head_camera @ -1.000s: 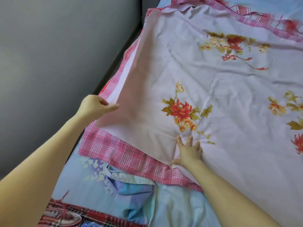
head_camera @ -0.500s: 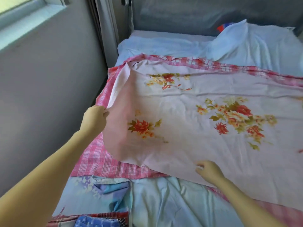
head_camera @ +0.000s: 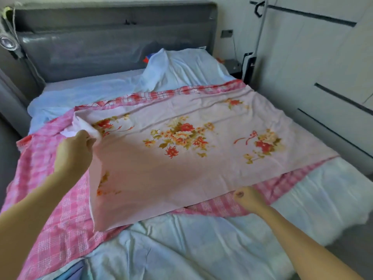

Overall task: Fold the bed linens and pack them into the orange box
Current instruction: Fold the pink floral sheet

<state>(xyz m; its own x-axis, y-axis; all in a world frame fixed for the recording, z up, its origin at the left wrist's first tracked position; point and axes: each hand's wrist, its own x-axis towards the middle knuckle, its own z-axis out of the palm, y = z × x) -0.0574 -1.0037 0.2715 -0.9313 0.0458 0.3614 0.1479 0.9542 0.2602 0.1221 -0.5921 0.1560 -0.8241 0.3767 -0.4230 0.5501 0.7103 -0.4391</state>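
Head view. We record a pale pink floral sheet (head_camera: 181,154), bordered in pink check, spread across the middle of the bed. Its far edge lies toward the grey padded headboard (head_camera: 113,47). The floral layer lies on top of the checked fabric, which shows along the far, left and near sides.

The left hand (head_camera: 74,152) pinches the floral sheet's left edge between thumb and fingers and holds that part raised off the checked layer, on the corner nearer the headboard. The right hand (head_camera: 249,200) sits at the edge farthest from the headboard. Its fingers are curled with the thumb on top, and we read this as gripping the fabric there.

A light blue bedsheet (head_camera: 201,249) lies under the floral sheet. A pale blue-white pillow (head_camera: 181,65) rests just below the headboard.
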